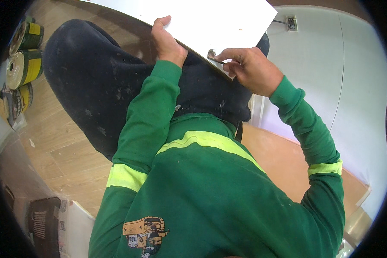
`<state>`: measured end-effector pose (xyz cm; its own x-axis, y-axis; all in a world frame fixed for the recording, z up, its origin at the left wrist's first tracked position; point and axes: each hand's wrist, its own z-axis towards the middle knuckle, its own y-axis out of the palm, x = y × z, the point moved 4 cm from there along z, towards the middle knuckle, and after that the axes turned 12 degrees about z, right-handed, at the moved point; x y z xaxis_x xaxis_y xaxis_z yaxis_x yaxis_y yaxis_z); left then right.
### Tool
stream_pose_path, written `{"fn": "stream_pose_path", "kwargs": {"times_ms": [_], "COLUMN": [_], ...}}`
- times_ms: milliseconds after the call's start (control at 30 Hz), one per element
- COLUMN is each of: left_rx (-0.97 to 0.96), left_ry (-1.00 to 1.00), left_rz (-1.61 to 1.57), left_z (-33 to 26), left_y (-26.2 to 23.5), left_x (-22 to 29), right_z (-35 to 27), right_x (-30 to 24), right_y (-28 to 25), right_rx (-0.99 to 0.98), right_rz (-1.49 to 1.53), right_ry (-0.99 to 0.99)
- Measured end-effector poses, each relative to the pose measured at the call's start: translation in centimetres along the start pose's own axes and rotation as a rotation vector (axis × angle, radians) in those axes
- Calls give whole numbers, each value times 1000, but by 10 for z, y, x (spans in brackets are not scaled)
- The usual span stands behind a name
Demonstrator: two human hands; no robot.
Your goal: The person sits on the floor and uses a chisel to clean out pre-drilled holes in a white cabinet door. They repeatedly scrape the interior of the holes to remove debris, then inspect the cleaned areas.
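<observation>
Currently, a white flat panel (pixel 228 21) rests over the lap between the two hands, its near corner just below the right fingertips. Close to that corner is a small rough-edged recess (pixel 211 53); a slim dark tool (pixel 219 61) reaches its edge, pinched between the thumb and fingers of the right hand (pixel 256 71). The left hand (pixel 170 43) grips the panel's near edge, thumb upward; its other fingers are mostly hidden. For good control, I'd judge, that hold should stay firm, the tool low and its strokes short, sparing the white face around the recess. Dark trousers (pixel 90 73) lie under and left of the left hand; beyond the right hand is a wall socket box (pixel 291 23).
</observation>
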<state>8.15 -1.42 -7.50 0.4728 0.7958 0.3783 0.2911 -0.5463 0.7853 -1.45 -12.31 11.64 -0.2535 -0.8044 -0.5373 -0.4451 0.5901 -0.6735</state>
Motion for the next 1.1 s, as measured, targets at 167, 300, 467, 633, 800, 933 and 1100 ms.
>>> {"fn": "stream_pose_path", "kwargs": {"times_ms": [167, 300, 467, 633, 800, 933, 1100], "left_rx": [43, 43, 41, 34, 11, 7, 10], "left_ry": [-1, -18, -27, -19, 23, 23, 24], "left_rz": [-6, 1, 32, 34, 18, 18, 19], "left_z": [-6, -5, -10, -11, -5, -3, 1], "left_y": [7, 6, 8, 7, 1, 2, -2], "left_x": [3, 5, 11, 10, 5, 4, 1], "right_z": [-10, -13, -9, 0, 13, 12, 7], "right_x": [10, 11, 1, 11, 11, 8, 18], "right_y": [14, 22, 3, -14, -16, -12, -3], "right_rx": [74, 166, 4, -107, -164, -146, -44], "right_rz": [110, 233, 309, 106, -14, -8, 54], "right_ry": [53, 76, 326, 65, -97, -22, -26]}}
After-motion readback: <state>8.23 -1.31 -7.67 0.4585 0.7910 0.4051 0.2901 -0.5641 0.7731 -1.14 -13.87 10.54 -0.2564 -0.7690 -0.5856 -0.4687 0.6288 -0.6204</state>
